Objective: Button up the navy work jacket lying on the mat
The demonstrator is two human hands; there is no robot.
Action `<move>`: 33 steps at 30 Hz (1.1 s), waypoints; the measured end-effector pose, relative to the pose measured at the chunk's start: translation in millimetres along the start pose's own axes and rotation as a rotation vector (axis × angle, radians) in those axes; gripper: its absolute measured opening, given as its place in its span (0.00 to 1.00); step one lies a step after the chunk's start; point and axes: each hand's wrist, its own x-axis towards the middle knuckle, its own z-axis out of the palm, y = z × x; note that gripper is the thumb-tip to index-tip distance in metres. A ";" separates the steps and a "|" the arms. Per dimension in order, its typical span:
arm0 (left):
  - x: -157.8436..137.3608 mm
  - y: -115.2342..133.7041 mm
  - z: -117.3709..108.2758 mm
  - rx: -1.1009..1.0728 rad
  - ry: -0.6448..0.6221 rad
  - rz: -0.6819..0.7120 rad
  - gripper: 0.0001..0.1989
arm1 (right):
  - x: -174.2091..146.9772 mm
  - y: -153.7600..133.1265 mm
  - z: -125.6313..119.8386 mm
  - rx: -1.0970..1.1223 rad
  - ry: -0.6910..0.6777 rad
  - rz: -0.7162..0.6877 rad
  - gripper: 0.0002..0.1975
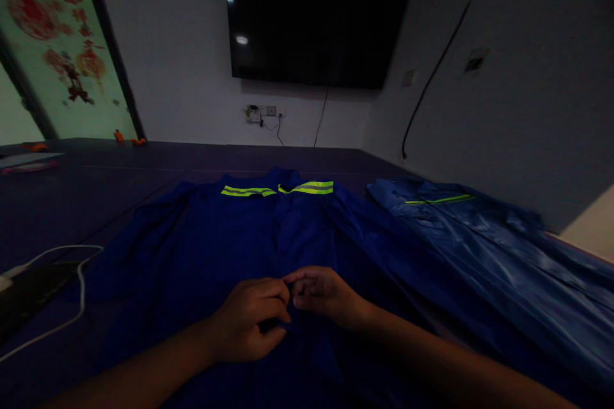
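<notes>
Forearms (L [158,361] & R [441,348]) come in nearest, from btm L and btm R. L hand [252,319], just L of btm ctr: fingers curled, thumb below, on front of dk blue jacket [220,243]. R hand [329,297] right beside it, fingers bent, thumb near fingertips. Can't tell if either grips cloth; too dark.

Jacket lies spread across ctr & lower ctr, yellow-green bands [311,188] across its chest; hands + forearms block part of its lower front. Just R, mid-R to lower R: 2nd blue garment [499,249], shinier, w/ thin yellow-green stripe. Lower L edge: dk flat item [43,294] w/ white cable [80,294] looping near jacket's sleeve.

Further out, dk purple surface [129,163] runs back to wall; small orange items [138,142] by glass door [52,77] w/ red decor, upper L. Big TV [321,13] top ctr, sockets [271,111] below. Blk cord [439,70] hangs upper R.
</notes>
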 end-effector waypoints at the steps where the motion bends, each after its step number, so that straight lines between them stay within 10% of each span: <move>1: 0.2 0.3 -0.4 -0.003 0.003 -0.007 0.01 | 0.2 0.2 -0.7 0.005 -0.002 0.008 0.22; 24: 4.4 -3.0 -10.2 0.162 -0.071 0.047 0.25 | 6.3 1.3 -6.5 -0.110 -0.044 0.020 0.25; 33: -27.1 82.7 -65.7 0.479 -0.285 -0.280 0.25 | -64.7 -46.5 13.1 -0.821 0.104 -0.169 0.22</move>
